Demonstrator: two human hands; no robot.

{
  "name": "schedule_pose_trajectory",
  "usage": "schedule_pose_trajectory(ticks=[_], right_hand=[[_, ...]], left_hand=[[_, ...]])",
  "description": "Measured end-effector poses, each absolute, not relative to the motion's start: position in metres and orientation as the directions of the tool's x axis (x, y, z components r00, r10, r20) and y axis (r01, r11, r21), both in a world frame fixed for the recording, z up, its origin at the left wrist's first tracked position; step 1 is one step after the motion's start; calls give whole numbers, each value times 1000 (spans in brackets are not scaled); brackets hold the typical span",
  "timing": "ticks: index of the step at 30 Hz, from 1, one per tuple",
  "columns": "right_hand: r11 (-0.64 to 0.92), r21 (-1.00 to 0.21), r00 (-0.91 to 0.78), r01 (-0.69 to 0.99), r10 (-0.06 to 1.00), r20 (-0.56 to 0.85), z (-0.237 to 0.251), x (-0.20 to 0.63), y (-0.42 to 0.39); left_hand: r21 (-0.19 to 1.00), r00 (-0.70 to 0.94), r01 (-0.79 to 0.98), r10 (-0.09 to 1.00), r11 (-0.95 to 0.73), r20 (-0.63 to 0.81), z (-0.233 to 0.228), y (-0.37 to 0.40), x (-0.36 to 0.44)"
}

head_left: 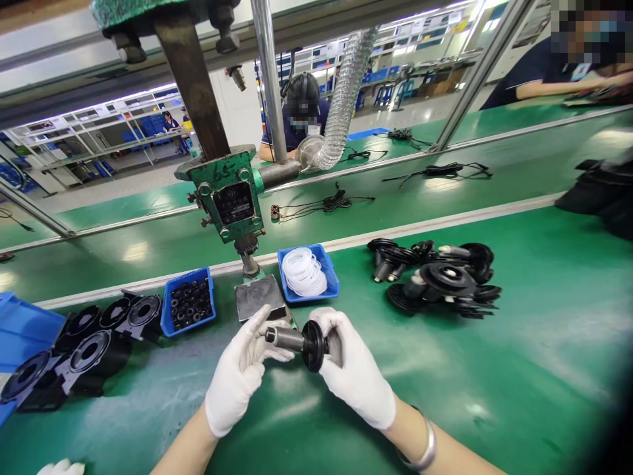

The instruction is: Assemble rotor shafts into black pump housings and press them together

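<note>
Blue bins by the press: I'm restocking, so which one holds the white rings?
The right blue bin, just right of the press base, holds white rings; the left blue bin holds small black parts.

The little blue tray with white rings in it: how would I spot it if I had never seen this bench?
Find the green press standing at the middle of the green table. Two small blue trays flank its base plate; take the blue tray with white rings, the one toward the pile of black parts. Its loose white rings set it apart from the other tray, which holds small black pieces.
</note>
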State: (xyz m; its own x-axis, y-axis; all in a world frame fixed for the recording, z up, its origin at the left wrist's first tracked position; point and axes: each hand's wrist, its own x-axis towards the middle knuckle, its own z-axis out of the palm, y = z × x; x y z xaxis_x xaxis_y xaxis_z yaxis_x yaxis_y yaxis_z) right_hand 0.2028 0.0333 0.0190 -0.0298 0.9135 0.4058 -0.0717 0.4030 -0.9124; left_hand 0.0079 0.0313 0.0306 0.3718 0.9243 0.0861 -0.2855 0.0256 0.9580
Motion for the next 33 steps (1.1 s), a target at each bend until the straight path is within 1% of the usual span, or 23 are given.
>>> schedule_pose_trajectory(ticks=[1, 3, 5, 6, 8, 10, 11, 12, 13, 14, 15, 16, 18, 20, 23, 25, 28, 30, 33], right_hand=[[403, -913, -28, -72, 914, 405, 19, 202, 33], [403, -913, -28, -69, 914, 406, 19, 201, 33], [402, -914, -32, -59, 914, 404, 19, 200, 32], [399, -915, -36, -51, 915, 401, 18, 200, 31], [393, -919, -25, -29, 919, 394, 14, 202, 31], [380, -925, -4, -13, 925, 380, 8, 205, 33], [374, -928, -1, -12, 928, 374, 5, 207, 34], [369, -929, -7, -13, 929, 369, 1, 208, 36], [371, -928, -17, -14, 928, 371, -1, 209, 38], [374, -927, -31, -14, 927, 374, -3, 209, 38], [377, -926, -39, -14, 925, 377, -3, 209, 38], [376, -927, -40, -14, 926, 376, -2, 209, 38], [358, -934, -25, -23, 933, 358, 3, 207, 35], [343, -938, -18, -46, 939, 344, 11, 205, 32], [376, -922, -10, -88, 926, 378, 21, 202, 29], [403, -909, -4, -108, 914, 405, 23, 201, 29], [428, -896, -2, -120, 902, 431, 24, 200, 27], [432, -894, -6, -122, 900, 436, 24, 201, 27], [433, -893, -9, -121, 899, 437, 24, 203, 26]], left_hand=[[972, 360, -236, 927, -18, 105, 28, 31, 8], [986, 313, -58, 935, -155, 165, 22, 29, 10], [942, 292, 134, 921, -307, 259, 16, 25, 14], [908, 303, 197, 904, -370, 303, 14, 23, 16], [851, 355, 244, 860, -465, 368, 14, 20, 21], [825, 357, 250, 840, -508, 409, 18, 23, 24], [836, 318, 237, 853, -495, 414, 21, 25, 25], [872, 257, 195, 881, -449, 396, 25, 28, 25], [922, 191, 117, 919, -369, 344, 28, 31, 26], [965, 137, 10, 956, -263, 259, 31, 33, 26], [983, 108, -106, 981, -148, 160, 34, 34, 27], [978, 108, -205, 992, -47, 71, 35, 34, 29], [940, 128, -336, 992, 66, -25, 38, 30, 32], [898, 133, -432, 991, 86, -31, 40, 23, 35], [844, 168, -529, 986, 85, 6, 46, 12, 35], [848, 158, -520, 987, 100, -20, 51, 9, 35], [891, 104, -440, 992, 113, -75, 52, 10, 36], [907, 100, -414, 994, 72, -33, 47, 12, 35], [909, 144, -418, 987, -6, 73, 40, 14, 31]])
